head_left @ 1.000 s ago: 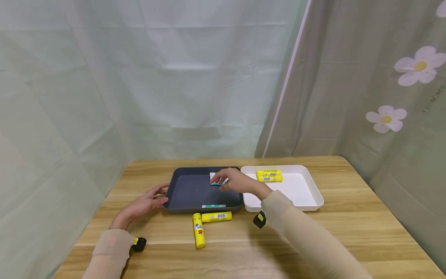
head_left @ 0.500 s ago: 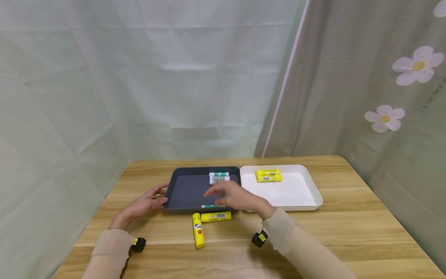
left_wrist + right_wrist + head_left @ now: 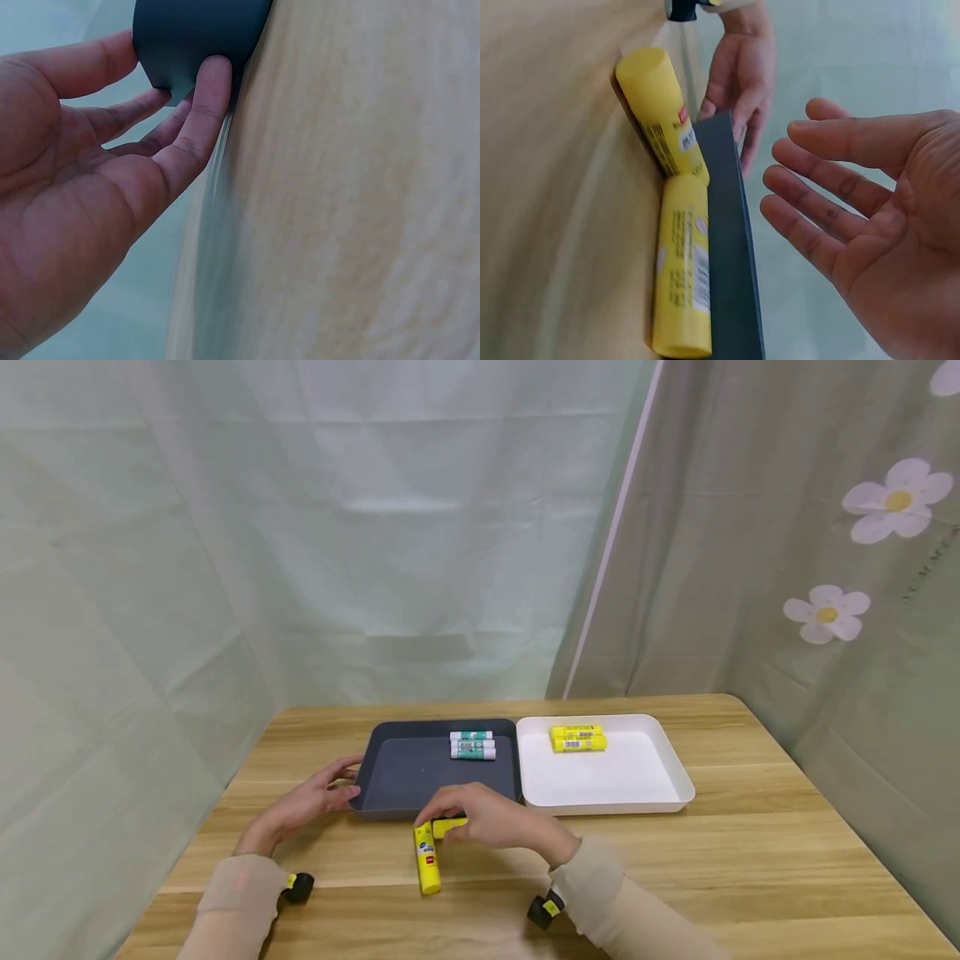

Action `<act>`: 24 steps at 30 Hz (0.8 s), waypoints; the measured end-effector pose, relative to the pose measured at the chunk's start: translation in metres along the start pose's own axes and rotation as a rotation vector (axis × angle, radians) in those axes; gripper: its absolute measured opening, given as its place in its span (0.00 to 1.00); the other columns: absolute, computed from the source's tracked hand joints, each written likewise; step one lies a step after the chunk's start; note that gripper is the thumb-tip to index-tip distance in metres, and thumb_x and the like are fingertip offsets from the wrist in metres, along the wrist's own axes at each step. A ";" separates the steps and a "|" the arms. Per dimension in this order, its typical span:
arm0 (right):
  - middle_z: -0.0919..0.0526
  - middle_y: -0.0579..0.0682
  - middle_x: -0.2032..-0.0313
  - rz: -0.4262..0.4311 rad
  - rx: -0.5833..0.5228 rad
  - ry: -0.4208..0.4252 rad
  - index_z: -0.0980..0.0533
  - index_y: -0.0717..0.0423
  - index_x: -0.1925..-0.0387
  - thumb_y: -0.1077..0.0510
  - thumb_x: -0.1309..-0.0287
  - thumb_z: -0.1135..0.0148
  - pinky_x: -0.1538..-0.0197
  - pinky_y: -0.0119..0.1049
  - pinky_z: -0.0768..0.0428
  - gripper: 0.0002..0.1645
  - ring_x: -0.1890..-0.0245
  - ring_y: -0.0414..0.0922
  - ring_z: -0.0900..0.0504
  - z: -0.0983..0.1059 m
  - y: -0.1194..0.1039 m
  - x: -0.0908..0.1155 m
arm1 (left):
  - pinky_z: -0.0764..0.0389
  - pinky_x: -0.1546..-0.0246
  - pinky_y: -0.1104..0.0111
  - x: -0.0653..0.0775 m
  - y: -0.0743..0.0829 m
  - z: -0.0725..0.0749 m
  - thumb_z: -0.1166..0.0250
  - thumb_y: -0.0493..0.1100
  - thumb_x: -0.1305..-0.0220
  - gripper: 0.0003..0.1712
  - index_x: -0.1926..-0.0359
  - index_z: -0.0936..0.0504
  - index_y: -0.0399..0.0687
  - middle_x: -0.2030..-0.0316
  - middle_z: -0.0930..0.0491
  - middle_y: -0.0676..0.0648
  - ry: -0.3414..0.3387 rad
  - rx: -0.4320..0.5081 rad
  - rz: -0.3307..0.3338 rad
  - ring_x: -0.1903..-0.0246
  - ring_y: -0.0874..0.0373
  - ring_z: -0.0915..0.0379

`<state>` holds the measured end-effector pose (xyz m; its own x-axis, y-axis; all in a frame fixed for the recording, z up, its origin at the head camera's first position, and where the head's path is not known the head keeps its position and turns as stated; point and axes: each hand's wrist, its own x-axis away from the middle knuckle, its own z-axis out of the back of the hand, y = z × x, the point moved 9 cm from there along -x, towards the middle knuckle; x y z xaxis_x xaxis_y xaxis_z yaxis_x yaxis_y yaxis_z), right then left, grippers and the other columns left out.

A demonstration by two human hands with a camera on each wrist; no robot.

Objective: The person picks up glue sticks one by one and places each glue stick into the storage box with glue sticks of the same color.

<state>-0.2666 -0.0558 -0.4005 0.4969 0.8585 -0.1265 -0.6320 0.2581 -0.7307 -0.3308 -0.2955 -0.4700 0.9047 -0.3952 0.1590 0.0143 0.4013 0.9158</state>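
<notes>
My left hand (image 3: 322,797) rests its fingertips against the left end of the dark grey tray (image 3: 397,777). In the left wrist view, the fingertips (image 3: 217,69) touch the tray's outer wall. My right hand (image 3: 487,814) hovers over two yellow glue sticks in front of that tray, its fingers loosely bent and apart from them in the right wrist view. One glue stick (image 3: 427,864) points toward me. The other glue stick (image 3: 684,277) lies along the tray's near wall, partly hidden by the hand in the head view. Three green-and-white glue sticks (image 3: 472,746) lie together inside the grey tray.
A white tray (image 3: 615,777) adjoins the grey one on the right, with yellow glue sticks (image 3: 579,740) near its back wall. Both trays stand on a wooden table (image 3: 750,827). Curtains (image 3: 420,568) hang behind and beside the table.
My right hand has moved from the grey tray's back toward me, over the yellow glue sticks. The green-and-white stick at the near wall no longer shows there; three now lie at the back.
</notes>
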 end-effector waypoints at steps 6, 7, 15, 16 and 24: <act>0.16 0.41 0.45 0.025 -0.009 -0.047 0.16 0.52 0.42 0.74 0.38 0.36 0.35 0.31 0.26 0.26 0.40 0.38 0.21 -0.019 -0.005 0.000 | 0.22 0.39 0.53 -0.002 -0.001 -0.001 0.44 0.42 0.19 0.40 0.18 0.54 0.36 0.28 0.47 0.24 0.003 -0.002 0.004 0.34 0.32 0.35; 0.16 0.41 0.45 0.023 -0.016 -0.049 0.16 0.52 0.42 0.74 0.38 0.36 0.35 0.31 0.26 0.26 0.41 0.38 0.21 -0.021 -0.006 0.000 | 0.22 0.39 0.52 -0.002 0.000 -0.002 0.44 0.42 0.19 0.40 0.18 0.54 0.35 0.28 0.47 0.23 0.001 0.001 0.000 0.33 0.32 0.36; 0.15 0.43 0.43 0.056 0.037 -0.084 0.17 0.53 0.41 0.72 0.36 0.35 0.35 0.29 0.27 0.24 0.40 0.37 0.21 -0.030 -0.017 -0.001 | 0.23 0.39 0.48 0.001 0.003 -0.002 0.44 0.41 0.20 0.41 0.18 0.55 0.34 0.28 0.47 0.22 -0.005 0.012 -0.007 0.34 0.32 0.34; 0.16 0.43 0.43 0.051 0.023 -0.098 0.18 0.53 0.41 0.73 0.36 0.36 0.35 0.29 0.27 0.25 0.40 0.36 0.21 -0.032 -0.017 -0.001 | 0.23 0.39 0.48 0.001 0.003 -0.003 0.44 0.41 0.20 0.41 0.18 0.55 0.33 0.28 0.47 0.22 -0.007 0.012 -0.012 0.34 0.31 0.35; 0.17 0.36 0.42 -0.004 0.061 -0.194 0.18 0.49 0.39 0.72 0.36 0.36 0.40 0.25 0.25 0.27 0.45 0.32 0.22 -0.050 -0.013 0.002 | 0.22 0.39 0.50 0.000 0.003 -0.002 0.43 0.43 0.19 0.42 0.18 0.55 0.34 0.28 0.48 0.23 -0.008 0.002 -0.004 0.35 0.33 0.34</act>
<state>-0.2278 -0.0799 -0.4242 0.3795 0.9251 0.0123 -0.6679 0.2831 -0.6883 -0.3296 -0.2924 -0.4678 0.9013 -0.4032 0.1585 0.0167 0.3978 0.9173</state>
